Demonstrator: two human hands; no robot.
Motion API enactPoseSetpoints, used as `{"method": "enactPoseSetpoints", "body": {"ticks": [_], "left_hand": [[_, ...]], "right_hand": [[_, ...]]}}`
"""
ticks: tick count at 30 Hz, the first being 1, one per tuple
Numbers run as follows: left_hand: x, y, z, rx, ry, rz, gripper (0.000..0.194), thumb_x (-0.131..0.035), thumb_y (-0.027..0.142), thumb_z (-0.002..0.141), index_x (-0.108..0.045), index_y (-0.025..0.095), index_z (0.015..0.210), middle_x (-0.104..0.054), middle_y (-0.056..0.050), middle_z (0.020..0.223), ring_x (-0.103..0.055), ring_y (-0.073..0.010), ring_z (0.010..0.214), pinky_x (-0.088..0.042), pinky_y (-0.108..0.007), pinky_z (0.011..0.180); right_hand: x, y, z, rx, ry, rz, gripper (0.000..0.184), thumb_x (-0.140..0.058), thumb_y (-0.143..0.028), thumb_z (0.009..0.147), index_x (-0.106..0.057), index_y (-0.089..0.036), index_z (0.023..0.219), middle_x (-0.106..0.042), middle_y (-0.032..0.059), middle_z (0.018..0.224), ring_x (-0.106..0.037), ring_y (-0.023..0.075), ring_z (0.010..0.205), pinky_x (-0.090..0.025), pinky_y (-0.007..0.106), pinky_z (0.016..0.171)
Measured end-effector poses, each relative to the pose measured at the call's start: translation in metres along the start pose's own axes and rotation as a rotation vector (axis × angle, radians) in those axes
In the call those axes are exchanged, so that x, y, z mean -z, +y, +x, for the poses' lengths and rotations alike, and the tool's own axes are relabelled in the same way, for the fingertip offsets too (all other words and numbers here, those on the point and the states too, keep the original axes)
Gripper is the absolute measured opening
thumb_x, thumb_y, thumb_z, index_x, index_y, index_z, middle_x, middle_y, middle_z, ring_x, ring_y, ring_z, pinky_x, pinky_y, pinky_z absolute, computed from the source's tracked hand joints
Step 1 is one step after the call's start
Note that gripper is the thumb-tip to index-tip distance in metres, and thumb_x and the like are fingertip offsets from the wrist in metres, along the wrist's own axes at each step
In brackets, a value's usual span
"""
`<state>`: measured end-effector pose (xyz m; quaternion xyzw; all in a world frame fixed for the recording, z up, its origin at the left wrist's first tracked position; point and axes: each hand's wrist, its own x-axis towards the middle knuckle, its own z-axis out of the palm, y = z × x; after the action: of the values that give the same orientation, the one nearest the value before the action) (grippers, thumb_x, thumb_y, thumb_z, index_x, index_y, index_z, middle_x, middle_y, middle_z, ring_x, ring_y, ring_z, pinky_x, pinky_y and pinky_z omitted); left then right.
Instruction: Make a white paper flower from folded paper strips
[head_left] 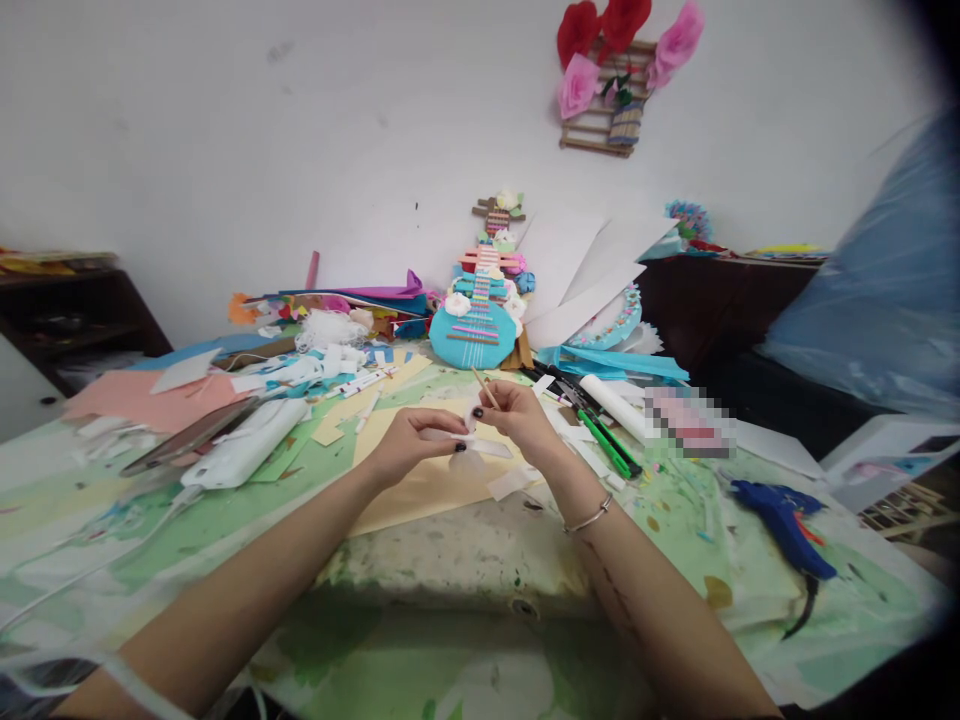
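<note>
Near the middle of the table, my left hand (pixel 421 440) is closed on a strip of white paper (pixel 491 448) that reaches out to the right past its fingertips. Close beside it, my right hand (pixel 517 412) pinches a thin wooden stick (pixel 484 386), which tilts up and to the left. Its thumb meets a small curled bit of the white paper near the left fingertips. Under both hands lies a sheet of cream paper (pixel 420 498). A loose white piece (pixel 514 482) rests below the right wrist.
Behind the hands stands a blue paper guitar (pixel 474 338). To the right are a green utility knife (pixel 606 440), a white roll (pixel 615 408) and a blue glue gun (pixel 786 520). A white power strip (pixel 247 445) with a cable and a phone (pixel 187 436) lie left.
</note>
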<state>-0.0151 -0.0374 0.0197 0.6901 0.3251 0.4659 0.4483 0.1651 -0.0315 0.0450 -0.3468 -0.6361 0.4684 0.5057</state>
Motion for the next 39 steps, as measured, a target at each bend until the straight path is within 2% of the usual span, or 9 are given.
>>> {"method": "enactPoseSetpoints", "body": {"ticks": [4,8,12,18,25,32,34,37,39], "left_hand": [[0.001,0.0009,-0.0001,-0.071,-0.024,0.037,0.014,-0.073,0.023,0.062,-0.071,0.014,0.072,-0.068,-0.008,0.085,-0.061,-0.0189,0.081,-0.047,-0.027,0.074],[0.0018,-0.0024,-0.0001,-0.057,0.014,0.034,0.014,-0.074,0.023,0.061,-0.069,0.014,0.071,-0.067,-0.007,0.081,-0.061,-0.0183,0.079,-0.047,-0.026,0.072],[0.0014,-0.0019,-0.0006,-0.034,0.041,0.037,0.014,-0.075,0.022,0.059,-0.067,0.014,0.068,-0.066,-0.006,0.077,-0.06,-0.0169,0.075,-0.046,-0.025,0.069],[0.0024,0.0026,0.0014,-0.078,-0.094,-0.028,0.008,-0.072,0.019,0.062,-0.067,0.013,0.062,-0.064,-0.006,0.077,-0.059,-0.0163,0.076,-0.046,-0.027,0.071],[0.0032,0.0005,0.0017,-0.067,-0.171,-0.103,0.009,-0.074,0.017,0.06,-0.067,0.013,0.063,-0.062,-0.005,0.076,-0.058,-0.0143,0.073,-0.046,-0.025,0.069],[0.0019,0.0033,-0.0005,0.022,-0.162,-0.143,0.014,-0.075,0.02,0.06,-0.064,0.013,0.065,-0.06,-0.003,0.071,-0.056,-0.0128,0.066,-0.045,-0.023,0.061],[0.0032,0.0019,-0.0002,0.003,-0.157,-0.148,0.016,-0.075,0.023,0.06,-0.065,0.012,0.067,-0.061,-0.004,0.073,-0.056,-0.0135,0.067,-0.045,-0.023,0.061],[0.0053,-0.0016,0.0008,-0.031,-0.113,-0.185,0.022,-0.067,0.033,0.069,-0.065,0.011,0.069,-0.062,-0.006,0.074,-0.056,-0.0147,0.07,-0.043,-0.023,0.062],[0.0058,-0.0031,0.0014,-0.021,-0.085,-0.217,0.021,-0.065,0.032,0.072,-0.065,0.011,0.07,-0.063,-0.006,0.072,-0.057,-0.0143,0.068,-0.043,-0.023,0.062]], "right_hand": [[-0.0007,0.0021,0.0002,0.024,0.004,-0.069,0.024,-0.068,-0.031,0.06,-0.05,-0.016,0.065,-0.047,-0.0051,0.057,-0.037,0.0062,0.049,-0.026,0.019,0.045],[-0.0009,0.0021,-0.0021,0.034,-0.059,-0.097,0.021,-0.066,-0.031,0.064,-0.052,-0.016,0.069,-0.05,-0.0042,0.062,-0.041,0.0064,0.053,-0.029,0.019,0.048],[-0.0006,-0.0004,-0.0054,-0.045,-0.156,-0.108,0.021,-0.069,-0.027,0.06,-0.055,-0.014,0.068,-0.052,-0.0034,0.063,-0.046,0.0073,0.055,-0.032,0.019,0.05],[-0.0007,-0.0015,-0.0074,-0.095,-0.125,-0.075,0.017,-0.068,-0.024,0.059,-0.055,-0.014,0.063,-0.05,-0.0051,0.056,-0.042,0.0056,0.049,-0.028,0.019,0.047],[0.0007,0.0022,-0.0082,-0.113,-0.19,-0.009,0.018,-0.069,-0.026,0.06,-0.059,-0.014,0.07,-0.053,-0.0047,0.058,-0.04,0.0051,0.047,-0.023,0.018,0.044],[-0.0001,0.0019,-0.0094,-0.087,-0.215,0.061,0.02,-0.069,-0.025,0.061,-0.062,-0.014,0.075,-0.057,-0.0024,0.067,-0.049,0.0076,0.057,-0.035,0.019,0.053],[-0.0012,0.0007,-0.0095,-0.079,-0.2,0.042,0.019,-0.069,-0.025,0.061,-0.061,-0.014,0.074,-0.057,-0.0027,0.066,-0.049,0.007,0.055,-0.034,0.019,0.052],[-0.0029,-0.0009,-0.0094,-0.064,-0.185,0.018,0.02,-0.07,-0.025,0.06,-0.059,-0.014,0.071,-0.056,-0.0032,0.064,-0.047,0.0059,0.052,-0.032,0.018,0.05],[-0.0039,-0.0008,-0.0092,-0.065,-0.184,0.006,0.022,-0.072,-0.026,0.059,-0.057,-0.014,0.07,-0.054,-0.0037,0.062,-0.045,0.0054,0.05,-0.03,0.018,0.048]]}}
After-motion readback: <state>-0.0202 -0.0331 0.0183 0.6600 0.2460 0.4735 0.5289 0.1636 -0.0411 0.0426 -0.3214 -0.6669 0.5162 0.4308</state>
